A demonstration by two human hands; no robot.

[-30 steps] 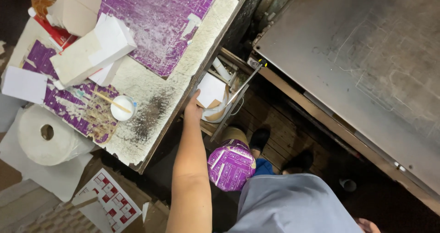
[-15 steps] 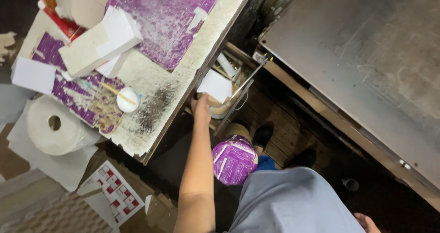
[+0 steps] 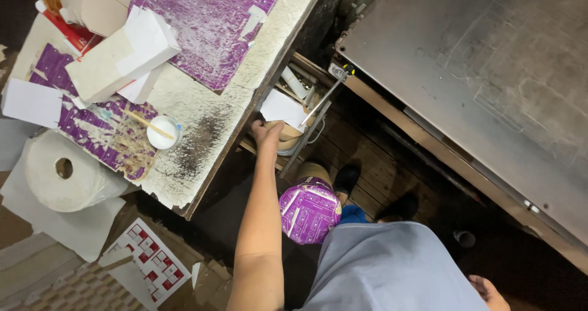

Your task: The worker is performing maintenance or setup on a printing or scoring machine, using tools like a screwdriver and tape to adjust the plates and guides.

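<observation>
My left hand (image 3: 267,132) reaches forward past the edge of the worn white work table (image 3: 202,133). Its fingers curl over the rim of a tan container (image 3: 288,133) that sits in a low rack beside the table. A white sheet of paper (image 3: 282,108) lies just beyond the hand, and a long metal rod with a black and yellow end (image 3: 324,97) slants across the rack. My right hand (image 3: 487,289) shows only partly at the bottom edge by my grey shirt; its grip is hidden.
On the table lie purple printed sheets (image 3: 208,11), white folded boxes (image 3: 119,54), a small white cup with a stick (image 3: 163,133) and a paper roll (image 3: 61,173). A round purple-covered object (image 3: 309,210) stands by my feet. A large grey metal surface (image 3: 478,72) fills the right.
My left hand has slid from the table edge onto the tan container's rim. The view has shifted slightly.
</observation>
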